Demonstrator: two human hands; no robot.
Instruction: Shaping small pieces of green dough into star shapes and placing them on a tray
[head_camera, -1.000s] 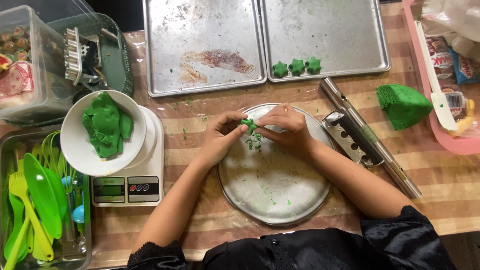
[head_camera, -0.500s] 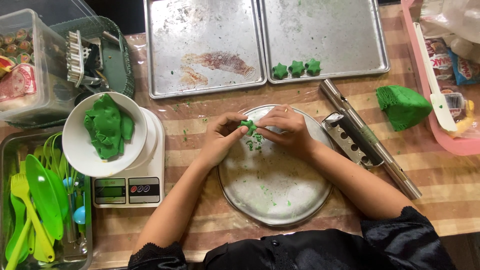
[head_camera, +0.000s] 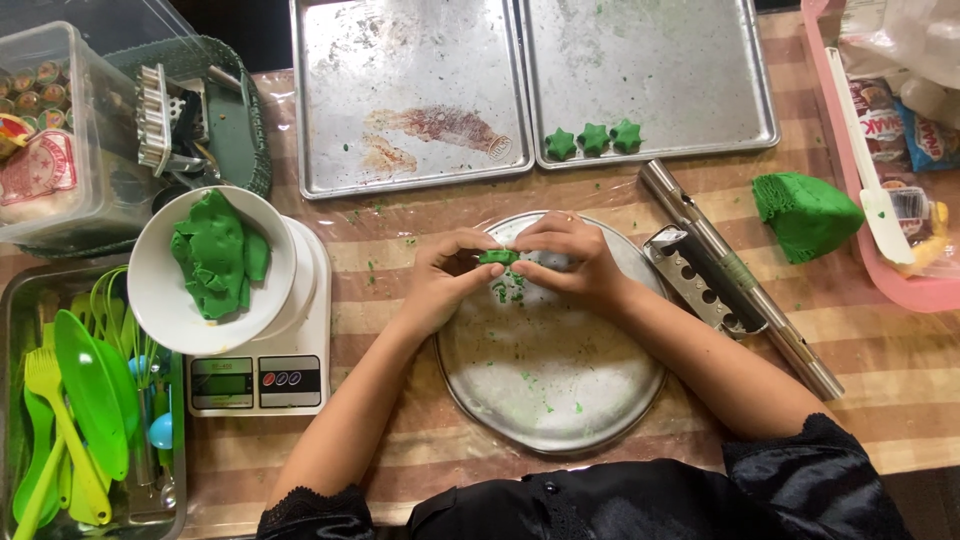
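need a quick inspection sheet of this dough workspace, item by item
surface: striped table under clear plastic film, green crumbs scattered on it
job's things: small green dough piece pinched between both hands over a round metal plate; three green dough stars on the right baking tray; left tray stained, no dough
clutter: white bowl of green dough on a scale; dough lump; metal press tool; bin of green plastic cutlery; clear tub; pink tray with packets
grippers: left hand and right hand both closed on the dough piece
cables: nothing seen
surroundings: nothing seen beyond the table
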